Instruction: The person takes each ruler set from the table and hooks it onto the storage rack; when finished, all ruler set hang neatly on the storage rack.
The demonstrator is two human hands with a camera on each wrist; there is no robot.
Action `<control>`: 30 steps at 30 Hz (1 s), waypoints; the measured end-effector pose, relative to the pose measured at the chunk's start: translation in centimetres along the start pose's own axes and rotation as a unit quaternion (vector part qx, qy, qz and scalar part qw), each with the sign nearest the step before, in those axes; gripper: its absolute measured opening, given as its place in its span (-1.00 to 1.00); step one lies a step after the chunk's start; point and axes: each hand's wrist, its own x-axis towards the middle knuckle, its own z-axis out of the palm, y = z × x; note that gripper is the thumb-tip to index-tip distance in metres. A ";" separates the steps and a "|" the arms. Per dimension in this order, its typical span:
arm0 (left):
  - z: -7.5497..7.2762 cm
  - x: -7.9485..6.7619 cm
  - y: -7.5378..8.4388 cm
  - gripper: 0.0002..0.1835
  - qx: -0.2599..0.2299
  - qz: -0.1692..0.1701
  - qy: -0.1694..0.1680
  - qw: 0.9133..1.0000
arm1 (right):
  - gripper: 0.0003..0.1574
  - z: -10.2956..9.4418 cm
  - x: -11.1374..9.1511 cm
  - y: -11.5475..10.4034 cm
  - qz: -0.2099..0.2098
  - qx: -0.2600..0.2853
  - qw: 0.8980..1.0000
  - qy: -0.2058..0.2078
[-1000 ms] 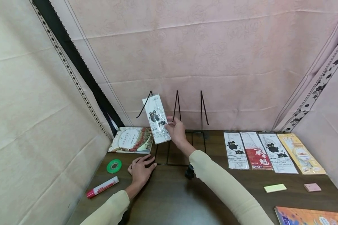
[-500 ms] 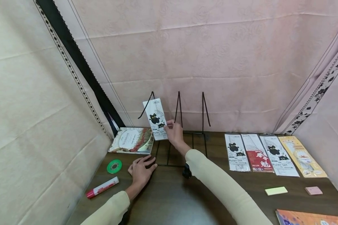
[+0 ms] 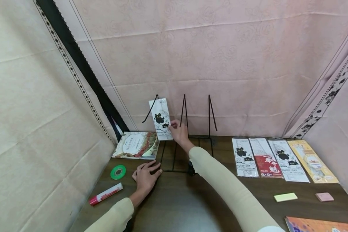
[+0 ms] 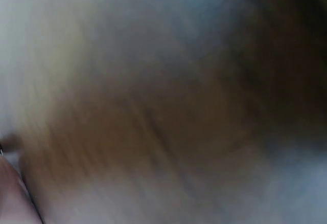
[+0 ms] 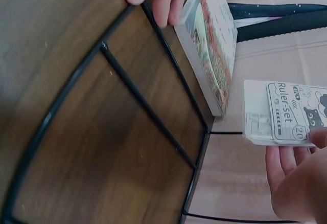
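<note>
In the head view, my right hand (image 3: 180, 134) pinches the lower right edge of a white ruler set packet (image 3: 161, 124) printed with black cats. The packet's upper part is behind the left prong of a black wire display stand (image 5: 47, 117); the right wrist view shows clear rulers inside its wrapping. At the stand's front left corner rests my left hand (image 3: 145, 178), fingers spread. Its thumb touches the wire there, and the other fingertips lie just outside the frame. Blur fills the left wrist view.
A book (image 3: 133, 146) lies left of the stand. Nearby are a green disc (image 3: 118, 172) and a red-capped tube (image 3: 105, 194). Several packets, including a red-and-white one (image 3: 267, 162), lie right. Sticky notes (image 3: 285, 197), a pink block (image 3: 324, 197) and an orange book (image 3: 322, 224) are closer.
My right hand has raised the ruler set packet slightly and turned it from a tilt to nearly upright at the left prong. My left hand stays at the stand's corner.
</note>
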 end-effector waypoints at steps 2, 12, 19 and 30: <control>0.0 0.1 0.1 -0.64 -0.003 0.001 0.000 1.000 | -0.78 -0.4 0.2 -0.1 -0.004 0.002 1.000 -0.010; 0.2 0.5 0.4 -0.65 -0.005 0.011 0.011 1.000 | -0.76 -1.6 0.3 0.4 -0.010 -0.010 1.000 -0.023; 0.4 -0.3 0.1 -0.63 -0.007 0.006 0.002 1.000 | -0.73 -3.1 -1.2 1.8 -0.022 -0.054 0.998 -0.039; 0.1 -0.2 -0.4 -0.63 -0.007 0.022 0.007 1.000 | -0.67 -7.8 -3.0 3.1 -0.077 -0.109 0.984 -0.115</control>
